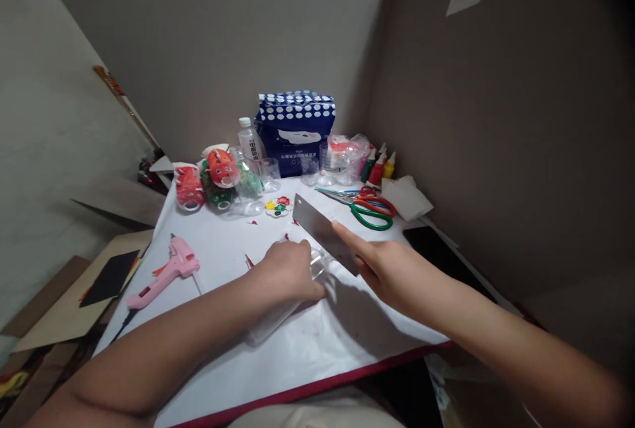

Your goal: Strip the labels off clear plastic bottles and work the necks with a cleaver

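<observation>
My right hand (384,266) grips a cleaver (320,233), its index finger stretched along the top of the wide metal blade. The blade is raised and tilted above the table, close to my left hand. My left hand (290,269) is wrapped round a clear plastic bottle (319,261) that lies on its side. One end of the bottle pokes out past my fingers, and its body runs back under my left forearm. Whether the blade touches the bottle I cannot tell. Just left of my left hand lies a thin red-tipped stick (249,260), partly hidden.
A pink glue gun (171,269) lies at the left. At the back stand red painted bottle crafts (190,186), a water bottle (251,140), a blue bag (296,137) and paint bottles (381,167). Green-handled scissors (372,215) and a paint palette (278,207) lie in front of them.
</observation>
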`<state>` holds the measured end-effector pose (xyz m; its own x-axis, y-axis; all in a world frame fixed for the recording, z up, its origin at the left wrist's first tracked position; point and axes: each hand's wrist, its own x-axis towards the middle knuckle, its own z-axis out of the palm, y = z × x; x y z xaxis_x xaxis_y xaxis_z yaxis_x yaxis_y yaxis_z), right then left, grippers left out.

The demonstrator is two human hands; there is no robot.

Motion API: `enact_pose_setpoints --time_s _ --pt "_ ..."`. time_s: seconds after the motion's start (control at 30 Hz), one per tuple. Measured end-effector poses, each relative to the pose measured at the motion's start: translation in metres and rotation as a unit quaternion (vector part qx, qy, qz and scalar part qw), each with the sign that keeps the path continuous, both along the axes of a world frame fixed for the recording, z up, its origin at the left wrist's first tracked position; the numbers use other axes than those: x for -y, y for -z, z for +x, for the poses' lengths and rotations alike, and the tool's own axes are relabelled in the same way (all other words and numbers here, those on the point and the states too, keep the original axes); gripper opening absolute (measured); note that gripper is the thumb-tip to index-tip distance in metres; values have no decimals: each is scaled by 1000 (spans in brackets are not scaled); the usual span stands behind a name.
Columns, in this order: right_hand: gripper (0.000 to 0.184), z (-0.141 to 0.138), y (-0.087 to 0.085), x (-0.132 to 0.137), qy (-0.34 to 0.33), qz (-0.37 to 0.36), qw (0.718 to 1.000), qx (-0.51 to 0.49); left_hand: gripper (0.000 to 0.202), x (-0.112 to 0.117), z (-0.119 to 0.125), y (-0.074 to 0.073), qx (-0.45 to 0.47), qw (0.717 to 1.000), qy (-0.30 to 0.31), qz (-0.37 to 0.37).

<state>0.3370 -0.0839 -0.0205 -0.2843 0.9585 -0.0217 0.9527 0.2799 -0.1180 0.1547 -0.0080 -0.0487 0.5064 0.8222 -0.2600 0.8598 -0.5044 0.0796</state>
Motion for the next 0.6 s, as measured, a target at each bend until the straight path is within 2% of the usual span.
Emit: enact_pose_setpoints --time_s 0.1,0.2,0.37,0.47,0.53,0.6 --pt "79 15 2 26 7 -36 999 -13 68 1 1 -4 0 1000 7 -20" --pt "77 22 2 35 20 -50 998 -35 64 5 5 -10 -7 1000 8 -21" --pt "74 -3 -4 3 10 -16 999 30 57 5 5 -7 -1 1000 1 3" --pt "71 -16 -4 -17 2 10 1000 29 61 0 1 -1 8 999 -29 -20" --pt "72 -16 0 -18 -7 28 999 17 64 -4 -1 2 13 998 -38 -40" --pt "74 -8 6 -8 -10 28 1000 4 68 -6 -3 3 16 998 -33 -43"
